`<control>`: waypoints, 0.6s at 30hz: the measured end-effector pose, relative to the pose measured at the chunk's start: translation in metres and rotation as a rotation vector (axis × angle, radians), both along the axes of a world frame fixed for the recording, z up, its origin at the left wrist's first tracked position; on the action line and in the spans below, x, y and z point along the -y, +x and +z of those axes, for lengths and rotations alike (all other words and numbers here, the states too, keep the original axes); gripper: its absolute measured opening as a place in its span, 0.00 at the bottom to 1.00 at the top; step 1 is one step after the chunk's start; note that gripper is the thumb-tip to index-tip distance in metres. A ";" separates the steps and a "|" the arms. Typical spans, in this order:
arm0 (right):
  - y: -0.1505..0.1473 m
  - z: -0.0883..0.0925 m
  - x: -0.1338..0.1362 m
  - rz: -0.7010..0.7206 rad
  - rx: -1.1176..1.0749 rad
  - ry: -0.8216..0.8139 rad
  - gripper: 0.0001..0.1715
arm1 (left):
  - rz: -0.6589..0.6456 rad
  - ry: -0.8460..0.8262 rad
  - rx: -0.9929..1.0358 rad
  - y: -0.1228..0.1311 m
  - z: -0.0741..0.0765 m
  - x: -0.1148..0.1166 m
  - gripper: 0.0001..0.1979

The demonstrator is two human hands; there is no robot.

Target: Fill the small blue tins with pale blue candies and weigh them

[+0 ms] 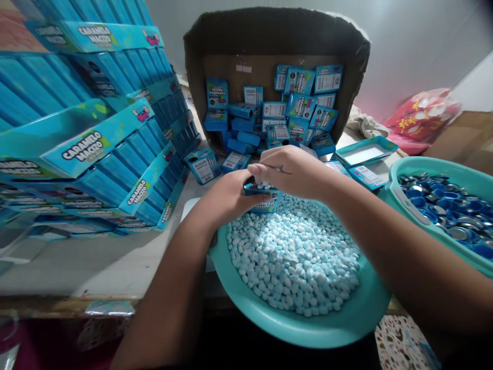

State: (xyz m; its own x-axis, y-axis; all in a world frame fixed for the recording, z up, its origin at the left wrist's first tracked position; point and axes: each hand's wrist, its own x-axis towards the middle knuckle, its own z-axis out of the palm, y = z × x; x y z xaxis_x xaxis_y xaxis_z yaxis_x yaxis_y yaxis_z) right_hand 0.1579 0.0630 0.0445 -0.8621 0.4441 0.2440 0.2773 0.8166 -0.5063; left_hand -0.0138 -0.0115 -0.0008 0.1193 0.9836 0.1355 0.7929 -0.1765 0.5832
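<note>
My left hand (233, 198) is closed around a small blue candy box (265, 202), holding it above the near basin. Over the box's top, my right hand (289, 169) is cupped with its fingers curled down. A few pale candies (264, 185) show under those fingers at the box's opening; the inside of the hand is hidden. Beneath both hands, a turquoise basin (304, 331) holds a heap of white and light-blue candies (296, 257).
Stacked display trays (96, 146) of blue boxes rise at left. Behind the basin, a cardboard carton (262, 36) lies open towards me with many small boxes (300, 105). At right stand a basin (410, 205) of blue and silver lids (450, 205) and a shallow blue tray (365, 152).
</note>
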 end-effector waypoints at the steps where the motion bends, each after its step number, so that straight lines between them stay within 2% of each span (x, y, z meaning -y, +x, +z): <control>1: -0.001 -0.001 0.001 0.027 -0.025 0.011 0.30 | 0.010 0.002 -0.007 0.000 0.000 0.000 0.29; 5: -0.004 -0.005 0.003 0.054 -0.076 -0.035 0.32 | 0.000 0.009 0.017 0.000 -0.001 0.000 0.27; 10: 0.001 0.001 0.003 -0.088 -0.006 -0.073 0.29 | -0.061 0.022 0.032 -0.001 0.000 0.001 0.27; 15: 0.011 0.006 -0.002 -0.191 0.154 0.016 0.30 | -0.033 -0.014 0.034 0.001 0.003 0.002 0.24; 18: 0.013 0.004 -0.007 -0.196 0.150 0.098 0.27 | -0.029 -0.007 0.039 0.002 0.004 0.003 0.21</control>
State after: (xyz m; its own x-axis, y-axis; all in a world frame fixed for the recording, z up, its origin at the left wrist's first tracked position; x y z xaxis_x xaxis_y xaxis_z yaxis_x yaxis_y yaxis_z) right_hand 0.1712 0.0699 0.0487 -0.7917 0.5868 0.1699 0.5010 0.7828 -0.3691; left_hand -0.0120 -0.0145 0.0033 0.1426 0.9807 0.1335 0.7643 -0.1948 0.6147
